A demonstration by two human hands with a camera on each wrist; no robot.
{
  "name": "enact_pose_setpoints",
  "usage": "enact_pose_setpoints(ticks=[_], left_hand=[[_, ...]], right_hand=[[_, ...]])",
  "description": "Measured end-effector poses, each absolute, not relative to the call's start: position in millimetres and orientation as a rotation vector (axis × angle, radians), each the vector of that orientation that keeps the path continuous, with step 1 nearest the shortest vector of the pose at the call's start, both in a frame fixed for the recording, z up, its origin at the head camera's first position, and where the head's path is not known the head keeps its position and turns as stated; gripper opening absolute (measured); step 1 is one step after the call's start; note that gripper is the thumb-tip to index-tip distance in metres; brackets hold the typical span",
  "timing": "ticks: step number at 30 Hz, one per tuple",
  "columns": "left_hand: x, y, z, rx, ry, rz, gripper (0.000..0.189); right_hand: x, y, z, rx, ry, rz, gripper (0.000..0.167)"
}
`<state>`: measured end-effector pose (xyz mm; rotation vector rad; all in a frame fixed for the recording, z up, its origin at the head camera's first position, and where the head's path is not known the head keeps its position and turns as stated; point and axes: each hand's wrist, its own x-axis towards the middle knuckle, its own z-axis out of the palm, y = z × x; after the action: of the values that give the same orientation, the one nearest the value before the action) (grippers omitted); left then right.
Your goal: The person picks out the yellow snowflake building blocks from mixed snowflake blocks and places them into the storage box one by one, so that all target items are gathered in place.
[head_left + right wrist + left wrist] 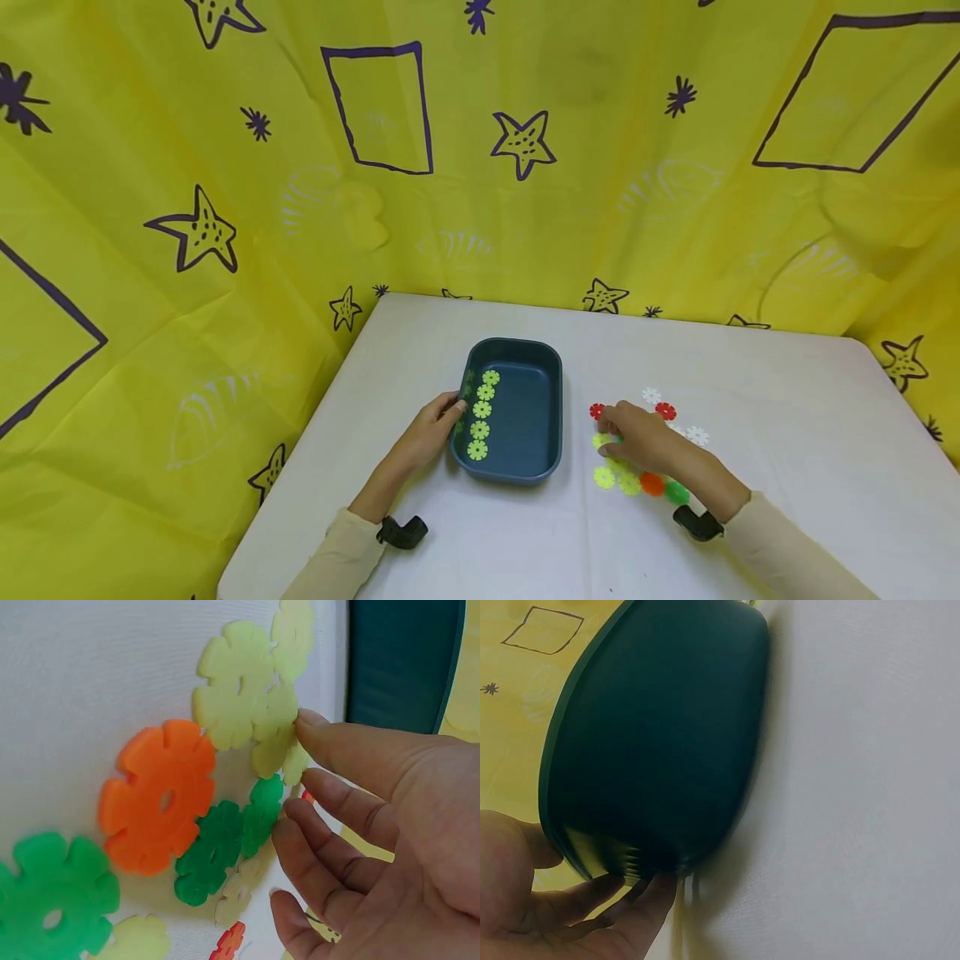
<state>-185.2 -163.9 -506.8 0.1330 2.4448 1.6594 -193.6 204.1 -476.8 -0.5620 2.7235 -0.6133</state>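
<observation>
In the head view my left hand (435,429) grips the left side of a dark blue-green rectangular tray (522,478), thumb at the rim and fingers against the outer wall. The left wrist view shows that tray wall (660,735) close up. A column of several yellow-green notched flower discs (482,409) lies along the tray's left inside. My right hand (637,437) is over a loose group of such discs on the table. In the right wrist view its thumb and fingertips are apart, right at the yellow discs (274,727) and a green disc (262,814). An orange disc (159,796) lies beside these.
White discs (697,436) and red discs (665,411) lie just beyond and right of my right hand. The white table (450,542) runs back to a yellow patterned curtain (480,208). A black wrist camera (697,523) sits on each wrist.
</observation>
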Motion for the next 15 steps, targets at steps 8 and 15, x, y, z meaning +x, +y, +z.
enact_pose_setpoints(ticks=[8,15], left_hand=[[-185.1,-165.6,-506.3,0.143,2.441,1.665,0.054],[-186.3,-166.4,-507.6,0.153,2.434,1.664,0.053]], right_hand=[[-196.7,199.7,-473.5,-0.549,2.680,-0.648,0.033],[-198.1,197.7,-472.5,-0.542,2.617,-0.679,0.036]])
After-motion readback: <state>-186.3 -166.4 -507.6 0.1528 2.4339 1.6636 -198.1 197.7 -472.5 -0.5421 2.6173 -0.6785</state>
